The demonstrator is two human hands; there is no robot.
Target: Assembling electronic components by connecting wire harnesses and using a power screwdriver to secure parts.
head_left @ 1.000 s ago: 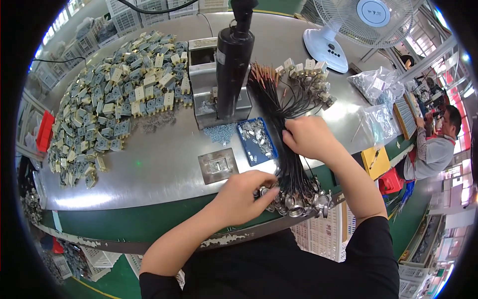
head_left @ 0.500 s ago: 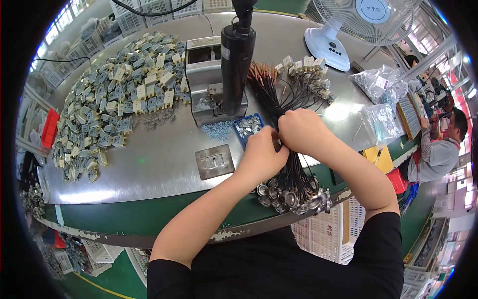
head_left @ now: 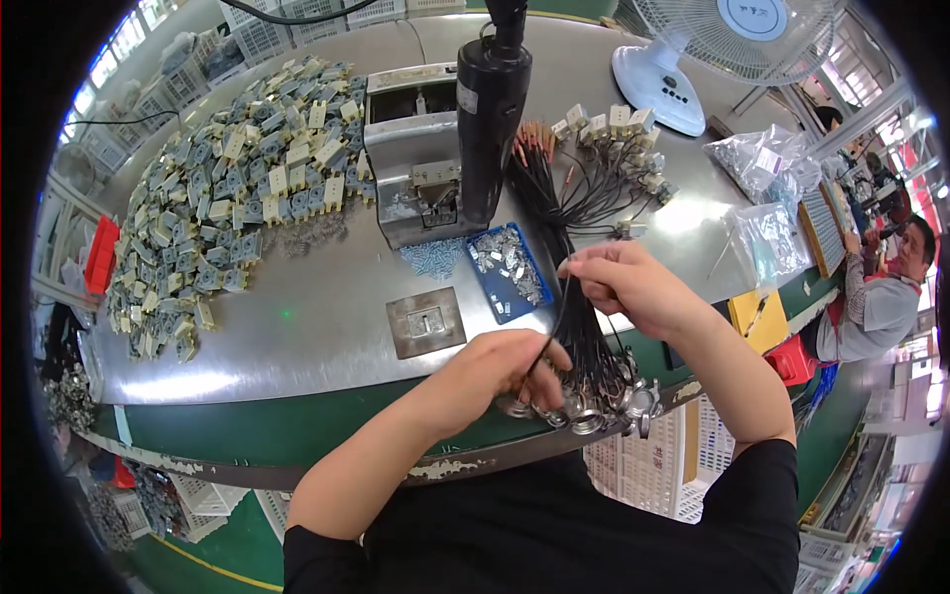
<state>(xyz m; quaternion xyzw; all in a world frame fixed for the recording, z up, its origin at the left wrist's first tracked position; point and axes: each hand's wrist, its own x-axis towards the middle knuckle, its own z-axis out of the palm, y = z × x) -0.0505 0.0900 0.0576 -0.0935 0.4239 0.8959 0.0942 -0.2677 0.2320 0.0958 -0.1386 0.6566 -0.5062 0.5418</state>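
A thick bundle of black cables [head_left: 586,346] runs along the bench, with orange-brown ends [head_left: 534,141] at the far side and round metal fittings [head_left: 587,420] at the near edge. My right hand [head_left: 633,287] pinches one black cable above the bundle. That cable slants down to my left hand [head_left: 507,368], whose curled fingers close around it beside the fittings. Left of the bundle lies a blue tray [head_left: 508,305] of small metal parts. Further left are light-blue screws [head_left: 432,259] and a square metal plate [head_left: 426,323].
A black cylindrical tool [head_left: 493,119] hangs by a metal machine [head_left: 411,203]. Grey-and-cream blocks [head_left: 237,188] are heaped at left. Wired blocks [head_left: 623,124], a white fan [head_left: 658,91] and plastic bags [head_left: 767,238] are at right. A co-worker [head_left: 884,297] sits beyond.
My hands have separated. The left moved down and left toward the metal fittings; the right shifted slightly right and down. One cable now stretches between them, and more of the blue tray shows.
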